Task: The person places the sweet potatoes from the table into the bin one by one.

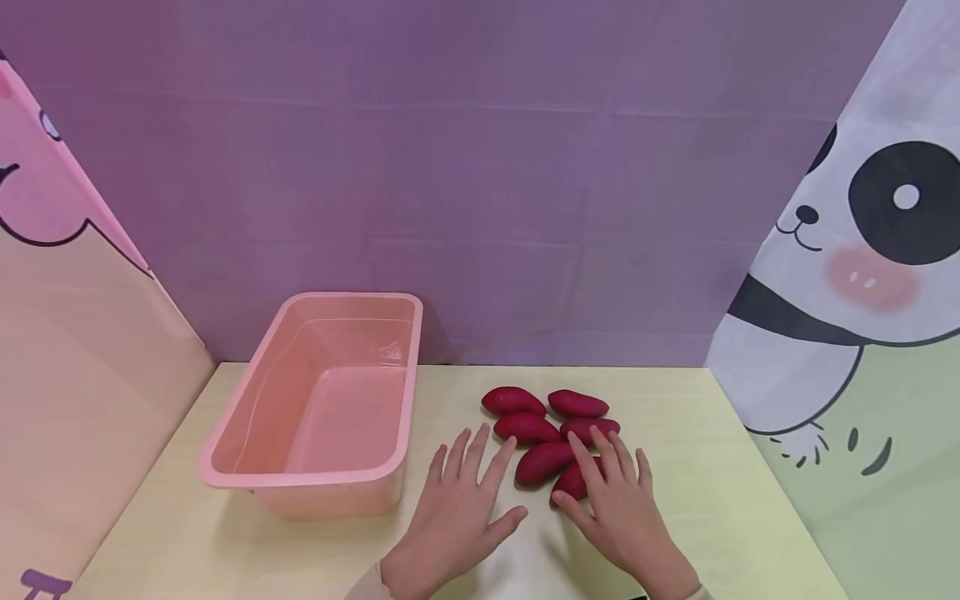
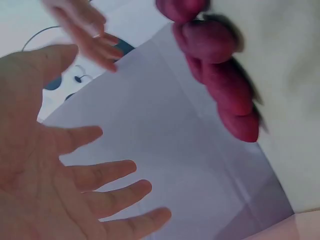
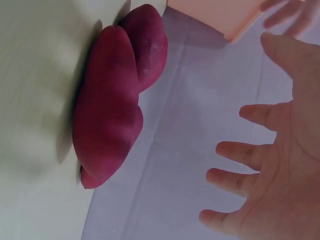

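Several purple-red sweet potatoes (image 1: 543, 463) lie close together in two rough columns on the table. My left hand (image 1: 456, 518) is held palm down over the table, just left of and nearer than the group, with its fingers spread. Over the nearest sweet potato (image 1: 570, 483), my right hand (image 1: 624, 521) spreads its fingers and partly hides it. Both wrist views show a gap between the palms and the sweet potatoes (image 2: 225, 82), and neither hand holds anything. In the right wrist view, one large sweet potato (image 3: 106, 105) overlaps others behind it.
A pink plastic bin (image 1: 411, 400) stands on the left of the table (image 1: 720, 467), with nothing visible inside. Purple cloth (image 1: 480, 183) hangs behind the table. Printed panels flank it, one with a panda (image 1: 847, 283) on the right.
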`<act>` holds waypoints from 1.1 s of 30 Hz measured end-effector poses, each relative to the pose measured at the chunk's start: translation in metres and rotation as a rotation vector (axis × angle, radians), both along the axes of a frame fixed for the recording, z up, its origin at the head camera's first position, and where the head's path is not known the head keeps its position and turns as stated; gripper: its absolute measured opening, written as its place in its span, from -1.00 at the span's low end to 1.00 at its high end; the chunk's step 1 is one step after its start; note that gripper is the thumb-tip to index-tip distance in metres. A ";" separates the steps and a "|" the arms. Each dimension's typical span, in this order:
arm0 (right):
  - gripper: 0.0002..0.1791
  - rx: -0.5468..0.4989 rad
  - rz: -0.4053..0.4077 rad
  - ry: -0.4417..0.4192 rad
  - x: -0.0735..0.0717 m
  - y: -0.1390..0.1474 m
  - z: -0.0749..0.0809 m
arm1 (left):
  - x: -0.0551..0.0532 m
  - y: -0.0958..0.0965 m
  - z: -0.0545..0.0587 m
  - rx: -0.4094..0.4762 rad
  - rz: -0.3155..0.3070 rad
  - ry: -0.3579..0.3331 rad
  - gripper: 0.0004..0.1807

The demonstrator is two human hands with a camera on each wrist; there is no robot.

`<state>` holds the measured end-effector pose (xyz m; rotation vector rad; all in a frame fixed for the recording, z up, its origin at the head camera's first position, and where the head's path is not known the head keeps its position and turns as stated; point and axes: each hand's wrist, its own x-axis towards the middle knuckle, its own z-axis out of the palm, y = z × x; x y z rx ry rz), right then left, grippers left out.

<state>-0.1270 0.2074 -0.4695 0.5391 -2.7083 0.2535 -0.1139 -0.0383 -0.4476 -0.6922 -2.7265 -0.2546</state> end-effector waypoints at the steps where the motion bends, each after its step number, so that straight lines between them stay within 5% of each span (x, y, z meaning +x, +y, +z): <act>1: -0.13 -0.005 0.006 0.012 0.000 0.001 -0.001 | 0.001 -0.001 0.003 0.024 -0.007 0.027 -0.14; 8: -0.21 -0.039 0.031 0.028 -0.001 0.006 -0.003 | 0.010 -0.013 0.029 0.234 -0.042 0.063 -0.25; 15: -0.26 -0.054 0.047 0.011 -0.003 0.012 -0.002 | 0.021 -0.045 0.052 0.421 -0.014 0.097 -0.30; 23: -0.32 -0.107 0.046 0.002 -0.010 0.026 -0.007 | 0.030 -0.105 0.064 0.550 0.130 0.112 -0.38; 33: -0.49 -0.234 0.044 -0.062 -0.028 0.050 -0.020 | 0.045 -0.182 0.060 0.665 0.365 0.260 -0.51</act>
